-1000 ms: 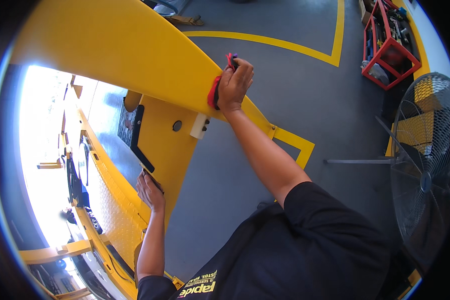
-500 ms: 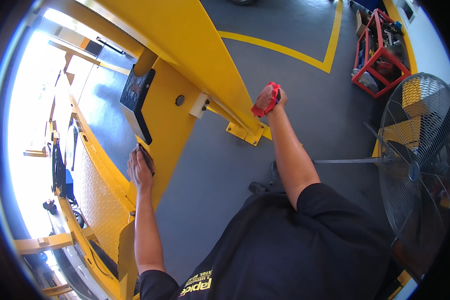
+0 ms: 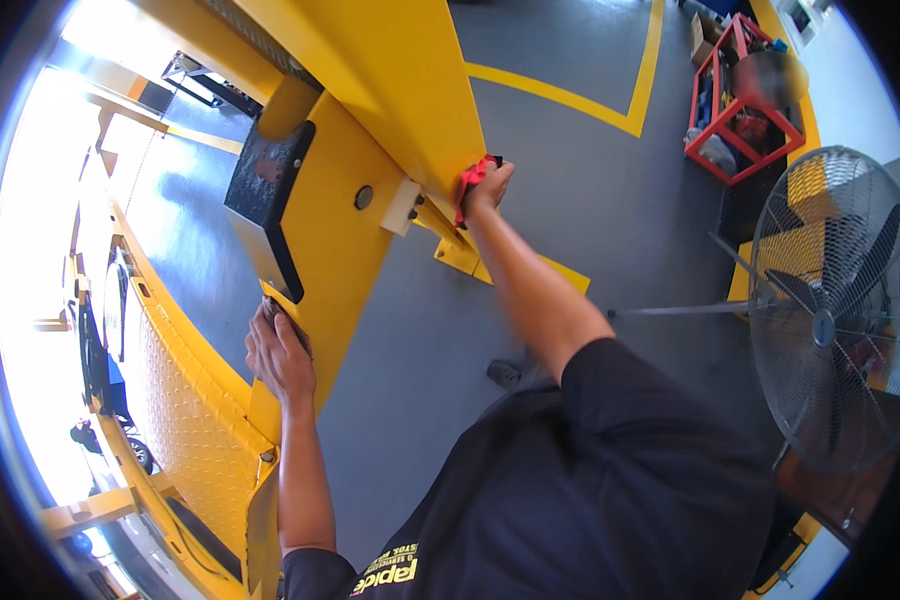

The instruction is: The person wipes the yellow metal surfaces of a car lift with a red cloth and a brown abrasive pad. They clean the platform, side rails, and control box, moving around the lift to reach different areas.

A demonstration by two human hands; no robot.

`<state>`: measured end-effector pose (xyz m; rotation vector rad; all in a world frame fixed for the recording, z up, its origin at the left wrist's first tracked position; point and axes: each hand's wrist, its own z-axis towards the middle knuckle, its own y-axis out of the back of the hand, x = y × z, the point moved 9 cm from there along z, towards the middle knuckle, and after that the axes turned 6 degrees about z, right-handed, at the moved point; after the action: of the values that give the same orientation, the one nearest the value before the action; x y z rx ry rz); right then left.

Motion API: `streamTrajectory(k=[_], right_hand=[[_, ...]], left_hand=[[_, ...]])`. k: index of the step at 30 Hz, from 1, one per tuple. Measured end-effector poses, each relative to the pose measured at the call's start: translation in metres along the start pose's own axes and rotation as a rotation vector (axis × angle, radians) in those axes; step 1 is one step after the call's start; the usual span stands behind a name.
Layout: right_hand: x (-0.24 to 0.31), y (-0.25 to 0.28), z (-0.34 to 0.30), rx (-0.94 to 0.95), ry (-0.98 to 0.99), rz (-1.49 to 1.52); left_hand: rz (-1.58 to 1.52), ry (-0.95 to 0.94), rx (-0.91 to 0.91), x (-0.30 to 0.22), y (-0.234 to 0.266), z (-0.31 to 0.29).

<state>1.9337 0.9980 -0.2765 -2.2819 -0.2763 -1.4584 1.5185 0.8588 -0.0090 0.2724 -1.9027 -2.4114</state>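
A bunched red cloth [image 3: 467,184] is in my right hand [image 3: 492,186], pressed against the lower side of a tall yellow post [image 3: 400,80] with the fingers wrapped round it. On the left, my left hand [image 3: 282,355] is closed over the edge of a yellow crossbeam [image 3: 345,240], just below a box-shaped part with a black cover [image 3: 268,190]. Something dark shows by its thumb, but I cannot make out what it is. Between the hands, a white block [image 3: 400,207] sits bolted to the beam beside the post.
A yellow ramp with raised tread [image 3: 185,385] runs along the left. A large metal-caged fan [image 3: 820,325] stands at the right. Behind it, a red-framed cart [image 3: 735,130] holds assorted items. Yellow lines [image 3: 560,92] mark the grey floor.
My right hand has moved left with the red cloth, from beside the post onto its surface. My left hand keeps its place on the beam. The view has shifted slightly.
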Motion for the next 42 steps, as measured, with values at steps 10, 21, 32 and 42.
streamTrajectory(k=[10, 21, 32, 42], right_hand=[[0.026, -0.002, -0.073, 0.019, 0.079, -0.03], [0.084, -0.009, -0.109, 0.209, 0.259, 0.051], [-0.06, -0.068, 0.092, 0.184, -0.38, 0.378], [0.289, -0.097, -0.115, 0.42, 0.34, 0.108]], left_hand=[[-0.082, 0.061, -0.107, 0.014, -0.002, -0.002], [-0.091, 0.106, -0.078, 0.012, -0.004, -0.007], [-0.073, 0.062, -0.128, 0.007, 0.0, -0.005], [-0.066, 0.033, -0.108, -0.005, 0.011, -0.006]])
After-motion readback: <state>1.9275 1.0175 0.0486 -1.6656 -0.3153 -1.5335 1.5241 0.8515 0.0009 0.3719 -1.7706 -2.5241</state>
